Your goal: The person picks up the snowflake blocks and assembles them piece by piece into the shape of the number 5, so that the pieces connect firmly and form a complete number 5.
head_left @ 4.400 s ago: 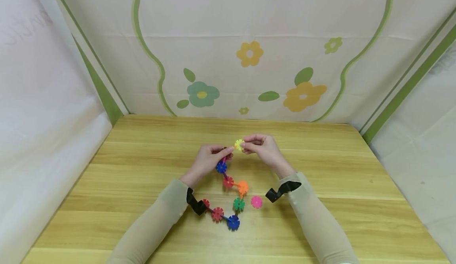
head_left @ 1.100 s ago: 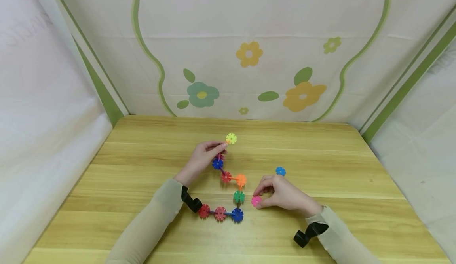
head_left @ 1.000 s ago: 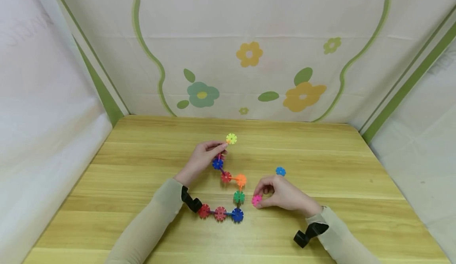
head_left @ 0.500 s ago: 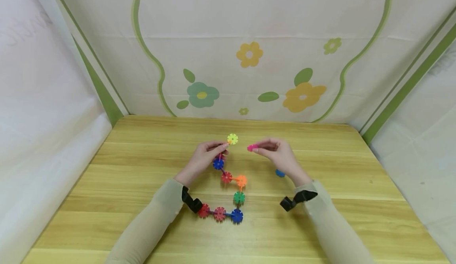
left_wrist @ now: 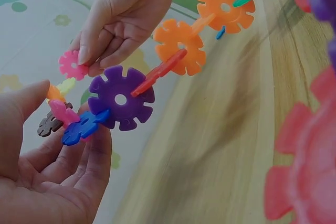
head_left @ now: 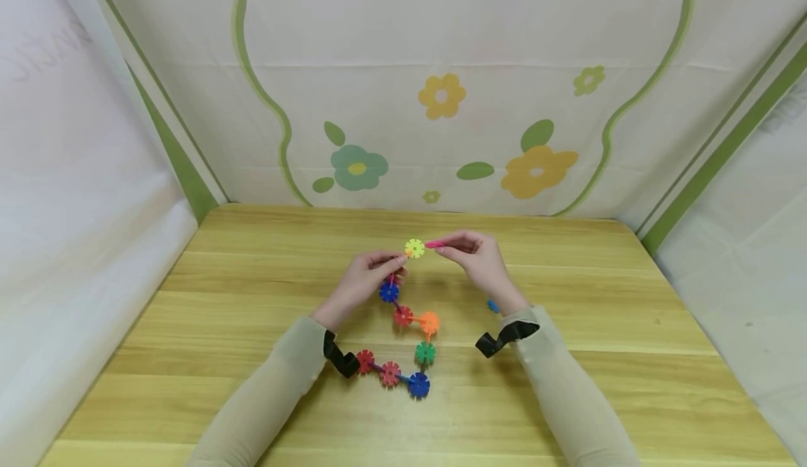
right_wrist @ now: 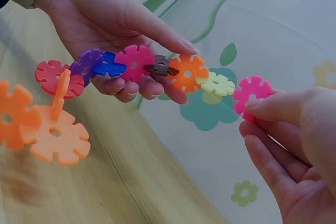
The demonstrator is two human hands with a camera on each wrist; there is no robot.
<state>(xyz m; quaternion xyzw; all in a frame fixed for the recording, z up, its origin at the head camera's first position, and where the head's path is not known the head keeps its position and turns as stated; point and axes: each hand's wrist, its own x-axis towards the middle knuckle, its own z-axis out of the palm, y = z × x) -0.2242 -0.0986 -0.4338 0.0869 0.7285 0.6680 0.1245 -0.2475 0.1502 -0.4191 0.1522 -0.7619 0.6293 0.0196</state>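
A chain of notched plastic snowflake discs hangs from my left hand (head_left: pixel 362 283), whose thumb and fingers grip an orange disc (right_wrist: pixel 189 72) near the chain's end. Beyond it, a yellow disc (head_left: pixel 414 247) sticks out as the last link. My right hand (head_left: pixel 479 262) pinches a pink disc (right_wrist: pixel 248 86) between thumb and fingers, its edge right at the yellow disc's rim. Brown, pink and blue discs (right_wrist: pixel 109 65) lie along the left fingers. Lower down, the chain runs through a green disc (head_left: pixel 425 352) and a dark blue disc (head_left: pixel 419 385) to red ones.
A loose blue disc (head_left: pixel 494 306) lies on the wooden table (head_left: pixel 599 397) beside my right wrist, partly covered by it. A white floral cloth (head_left: pixel 378 103) rises behind the table, with white side panels left and right.
My right hand brought the yellow disc to the chain, let go of it, took the pink disc from the table and carried it up to the yellow disc. The left hand stays nearly in place.
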